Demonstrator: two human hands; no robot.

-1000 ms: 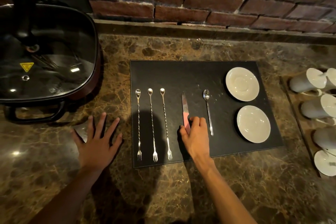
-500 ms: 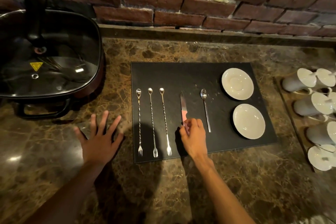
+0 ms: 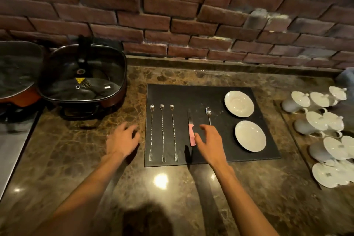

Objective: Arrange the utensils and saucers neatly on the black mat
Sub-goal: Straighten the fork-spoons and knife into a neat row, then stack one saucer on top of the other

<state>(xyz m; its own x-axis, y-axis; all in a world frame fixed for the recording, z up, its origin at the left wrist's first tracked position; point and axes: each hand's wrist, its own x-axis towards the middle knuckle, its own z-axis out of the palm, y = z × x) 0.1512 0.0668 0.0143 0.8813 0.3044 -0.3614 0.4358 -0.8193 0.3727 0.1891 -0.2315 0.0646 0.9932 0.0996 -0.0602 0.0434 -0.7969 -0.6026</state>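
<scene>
A black mat (image 3: 201,94) lies on the marble counter. On its left side three long twisted spoon-forks (image 3: 162,132) lie side by side. A pink-handled knife (image 3: 191,130) lies in the middle, blade pointing away. A small spoon (image 3: 208,111) lies just right of it, its handle hidden under my right hand (image 3: 209,142). Two white saucers, the far saucer (image 3: 239,104) and the near saucer (image 3: 250,136), sit on the right side. My right hand hovers open beside the knife handle, holding nothing. My left hand (image 3: 122,138) is off the mat's left edge, fingers loosely curled, empty.
A glass-lidded electric pan (image 3: 82,80) stands at the back left, with another pan (image 3: 17,74) beside it. A tray edge (image 3: 296,140) on the right borders several white cups (image 3: 314,122) and saucers. A brick wall (image 3: 172,15) runs behind the counter.
My right hand has let go of the knife handle and lifted to its right. My left hand has risen off the counter and curled. The camera has pulled back and tilted up.
</scene>
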